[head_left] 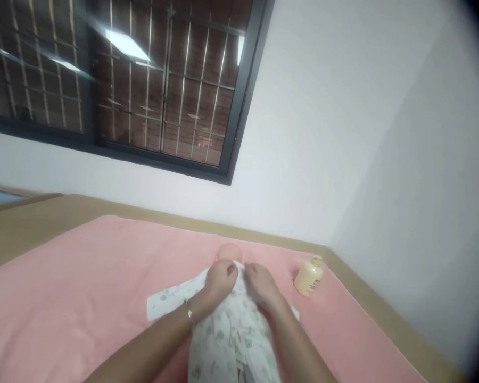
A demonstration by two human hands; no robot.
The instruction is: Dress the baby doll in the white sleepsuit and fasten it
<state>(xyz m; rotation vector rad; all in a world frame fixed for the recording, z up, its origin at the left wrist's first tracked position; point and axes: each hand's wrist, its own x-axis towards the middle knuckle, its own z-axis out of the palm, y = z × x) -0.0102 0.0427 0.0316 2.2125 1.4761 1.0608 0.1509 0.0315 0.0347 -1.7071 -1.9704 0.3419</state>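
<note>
A white baby garment [231,330] with a small green print lies on the pink blanket, one sleeve stretched out to the left. Above its collar shows a smooth rounded pink head [229,251], which looks like a baby doll's; the rest of the doll is hidden. My left hand [222,279], with a bracelet on its wrist, is closed on the garment near the collar. On the collar's other side, my right hand [261,282] pinches the cloth too, slightly blurred. The fingertips are partly hidden.
A cream bottle [308,276] with a cap stands to the right of my right hand. The pink blanket [83,287] covers a tan surface [32,223] against a white wall. A dark-framed barred window [159,85] is above.
</note>
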